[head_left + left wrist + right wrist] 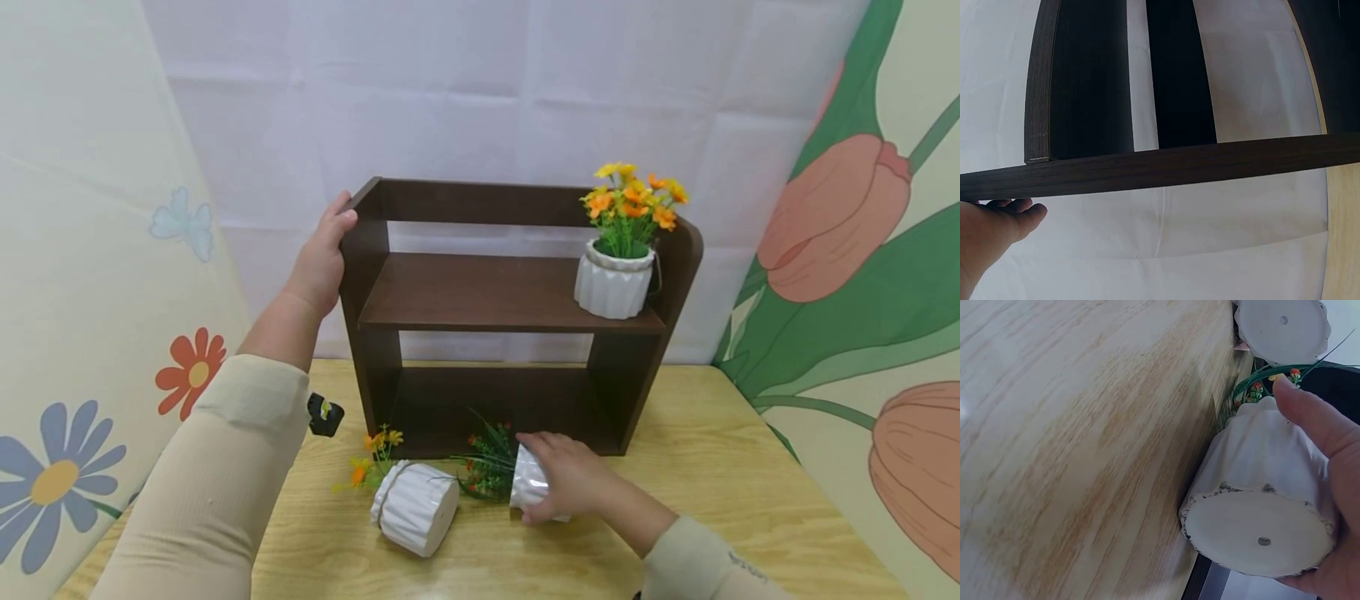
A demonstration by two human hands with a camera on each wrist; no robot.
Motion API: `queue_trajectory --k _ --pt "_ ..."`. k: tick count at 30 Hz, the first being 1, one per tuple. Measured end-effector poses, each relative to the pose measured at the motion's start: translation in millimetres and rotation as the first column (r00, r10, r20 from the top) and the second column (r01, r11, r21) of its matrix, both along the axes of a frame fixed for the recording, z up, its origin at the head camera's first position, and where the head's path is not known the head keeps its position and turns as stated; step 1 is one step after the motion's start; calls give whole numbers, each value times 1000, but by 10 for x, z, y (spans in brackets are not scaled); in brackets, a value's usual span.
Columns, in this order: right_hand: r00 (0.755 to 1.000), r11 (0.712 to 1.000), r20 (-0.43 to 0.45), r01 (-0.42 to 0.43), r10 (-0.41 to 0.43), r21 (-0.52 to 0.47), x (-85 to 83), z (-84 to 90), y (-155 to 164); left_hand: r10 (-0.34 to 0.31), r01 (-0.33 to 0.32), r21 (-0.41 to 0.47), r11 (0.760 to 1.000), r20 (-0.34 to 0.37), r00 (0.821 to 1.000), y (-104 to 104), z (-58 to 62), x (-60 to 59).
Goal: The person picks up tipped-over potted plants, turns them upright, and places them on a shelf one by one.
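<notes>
My left hand (321, 258) presses against the outer left side of a dark brown two-tier shelf (480, 292). The left wrist view shows those fingers (1030, 219) along the outside of the side panel (1166, 164). With my right hand (573, 479) I grip a white ribbed flowerpot (529, 482) that lies on its side, its base turned toward me. Grass-like leaves and small red flowers (491, 467) stick out of it to the left. In the right wrist view, thumb and fingers wrap around the white pot (1260, 469).
Another white pot (420, 507) with orange flowers lies tipped over at the front left. On the upper tier's right end stands an upright pot (615, 283) of yellow and orange flowers. A small black object (325, 415) shows beside the left sleeve. The wooden tabletop (720, 500) meets patterned cloth walls.
</notes>
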State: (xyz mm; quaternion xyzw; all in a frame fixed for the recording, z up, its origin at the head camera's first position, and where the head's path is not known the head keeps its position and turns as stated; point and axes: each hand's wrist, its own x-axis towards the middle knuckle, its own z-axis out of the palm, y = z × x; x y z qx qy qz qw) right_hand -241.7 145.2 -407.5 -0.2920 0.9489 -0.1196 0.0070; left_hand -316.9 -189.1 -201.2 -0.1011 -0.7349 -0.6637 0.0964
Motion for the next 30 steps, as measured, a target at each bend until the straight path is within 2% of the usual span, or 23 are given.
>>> queue_trajectory --k 11,23,30 --pt "997 999 -77 18 -15 43 -3 -44 -18 0 0 4 1000 -5 1000 2 -9 -3" --pt "996 999 -82 34 -37 -41 17 -113 11 3 -3 -7 1000 0 1000 3 -14 5" --pt "993 990 -74 79 -88 -120 8 -167 54 1 -1 6 1000 -7 1000 7 -6 6"
